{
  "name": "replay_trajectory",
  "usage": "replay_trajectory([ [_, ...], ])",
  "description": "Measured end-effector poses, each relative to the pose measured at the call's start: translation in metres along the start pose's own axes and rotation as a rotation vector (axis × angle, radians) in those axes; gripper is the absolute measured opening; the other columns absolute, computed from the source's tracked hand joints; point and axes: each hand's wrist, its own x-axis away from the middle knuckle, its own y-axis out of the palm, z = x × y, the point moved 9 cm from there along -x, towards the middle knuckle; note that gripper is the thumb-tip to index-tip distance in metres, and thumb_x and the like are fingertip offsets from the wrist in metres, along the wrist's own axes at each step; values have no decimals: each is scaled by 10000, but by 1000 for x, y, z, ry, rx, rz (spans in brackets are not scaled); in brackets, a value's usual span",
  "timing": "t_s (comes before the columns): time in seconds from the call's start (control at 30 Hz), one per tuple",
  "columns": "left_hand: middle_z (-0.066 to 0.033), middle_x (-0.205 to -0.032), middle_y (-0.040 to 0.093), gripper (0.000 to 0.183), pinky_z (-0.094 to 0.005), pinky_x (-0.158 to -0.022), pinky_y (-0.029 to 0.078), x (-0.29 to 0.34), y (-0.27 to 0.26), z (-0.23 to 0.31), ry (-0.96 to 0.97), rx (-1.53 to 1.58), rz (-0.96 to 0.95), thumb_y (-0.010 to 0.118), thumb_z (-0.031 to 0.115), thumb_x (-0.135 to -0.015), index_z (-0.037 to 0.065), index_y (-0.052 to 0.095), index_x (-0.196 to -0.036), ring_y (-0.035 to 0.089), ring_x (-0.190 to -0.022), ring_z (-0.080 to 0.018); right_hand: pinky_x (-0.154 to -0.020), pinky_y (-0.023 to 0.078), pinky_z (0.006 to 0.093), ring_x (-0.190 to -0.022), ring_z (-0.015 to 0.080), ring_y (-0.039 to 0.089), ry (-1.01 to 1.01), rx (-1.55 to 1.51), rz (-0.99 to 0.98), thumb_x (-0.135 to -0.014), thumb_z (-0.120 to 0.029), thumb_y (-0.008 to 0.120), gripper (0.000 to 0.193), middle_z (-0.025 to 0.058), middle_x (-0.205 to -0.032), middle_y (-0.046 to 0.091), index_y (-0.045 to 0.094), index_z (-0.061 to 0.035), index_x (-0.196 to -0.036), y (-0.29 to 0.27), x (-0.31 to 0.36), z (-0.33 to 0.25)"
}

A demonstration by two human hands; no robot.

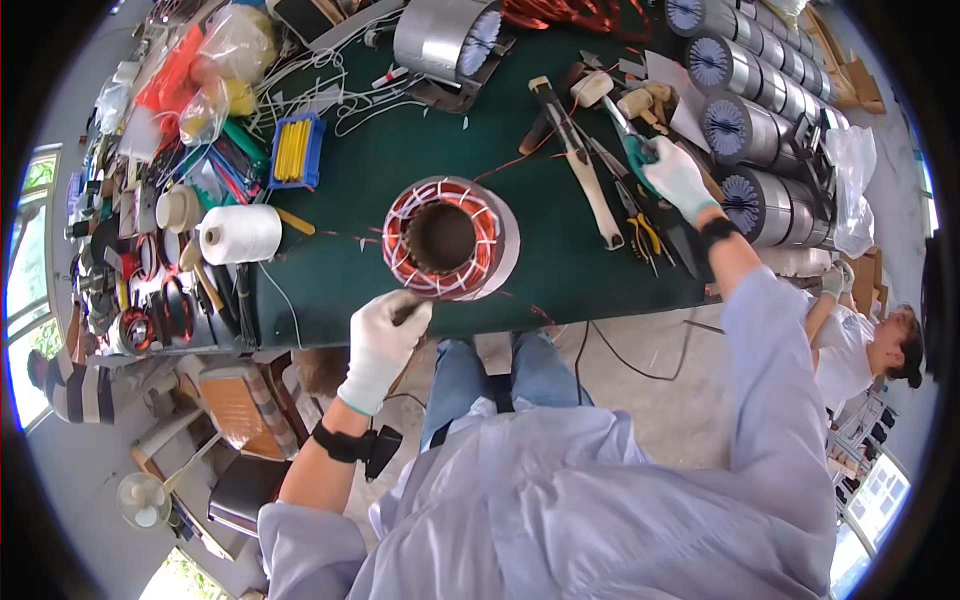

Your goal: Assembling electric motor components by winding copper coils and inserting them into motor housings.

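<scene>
A wound motor stator (492, 225), a steel ring with copper coils laced in white cord, stands on the green table before me. My left hand (383, 345), in a white glove, is at its near left edge, thumb and fingers pinched together; what they hold, if anything, is too small to make out. Out to the right, my gloved right hand (682, 180) closes round a green-handled tool (638, 152) among the hand tools. Its working end cannot be told apart from the tools around it. Beside that hand lie yellow-handled pliers (645, 232) and a hammer (580, 165).
Several finished stators (755, 130) line the right side, and another steel core (440, 38) lies at the back. A white thread cone (240, 234), a blue basket (298, 150) of yellow strips and loose cords crowd the left. A person (850, 345) works at far right.
</scene>
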Motion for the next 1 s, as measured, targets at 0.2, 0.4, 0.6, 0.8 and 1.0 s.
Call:
replay_trajectory([
  [0.2,18,-727,654,159,-213,-630,467,10,0,-19,-173,199,-80,689,106,-894,-50,717,-904,547,-664,-25,-661,476,326,-706,169,567,-215,-677,-366,-747,-262,856,414,38,-780,573,606,-31,-983,5,201,-108],
  [0.4,26,-688,633,143,-197,-550,440,9,4,-20,-116,273,-69,675,110,-906,-29,708,-900,531,-597,-13,-803,537,460,-918,388,686,-219,-264,-774,-914,-641,576,608,229,-943,686,639,-60,-1081,106,294,-191],
  [0.6,30,-699,631,150,-201,-562,438,20,8,-22,-177,351,-40,665,112,-903,-30,714,-916,521,-608,-14,-811,533,455,-936,400,679,-219,-422,-608,-919,-624,580,613,234,-939,687,633,-32,-1074,124,282,-242],
  [0.8,20,-723,645,159,-200,-551,430,29,17,-46,-269,465,10,670,122,-897,-27,718,-923,524,-601,-17,-783,541,440,-889,382,690,-128,-321,-570,-914,-593,610,587,207,-888,700,632,-17,-1027,134,284,-250],
  [1.0,-7,-742,628,129,-169,-501,409,40,30,-49,-463,666,-75,666,116,-933,0,676,-988,527,-580,-22,-704,549,467,-742,408,677,-232,-370,-397,-874,-453,708,430,197,-723,672,654,-27,-882,129,284,-239],
])
